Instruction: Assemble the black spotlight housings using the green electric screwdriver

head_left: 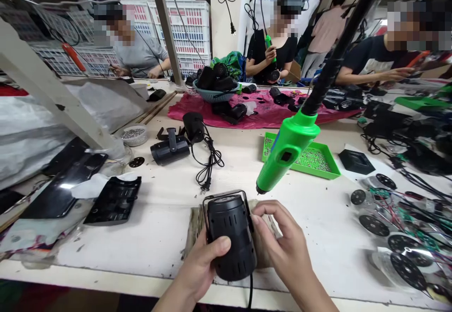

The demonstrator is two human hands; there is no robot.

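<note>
My left hand [201, 262] is wrapped round a black cylindrical lamp [235, 244] with slotted sides, its thumb lying across the front. A U-shaped metal bracket [226, 193] spans the lamp's upper end, and a black cord [251, 292] hangs from its lower end. At the bracket's right arm, my right hand [287, 239] has thumb and forefinger pinched together; whatever is between them is too small to make out. Beneath the lamp lies a worn cloth pad [264, 251]. A green electric screwdriver [287, 149] hangs just above my right hand, touched by neither hand.
A green tray [318, 173] of screws and a round tub [134, 135] of small metal parts stand farther back. Finished-looking lamps [171, 149] and a half shell [115, 201] lie left. Wired round boards [374, 225] crowd the right. Several people work across the bench.
</note>
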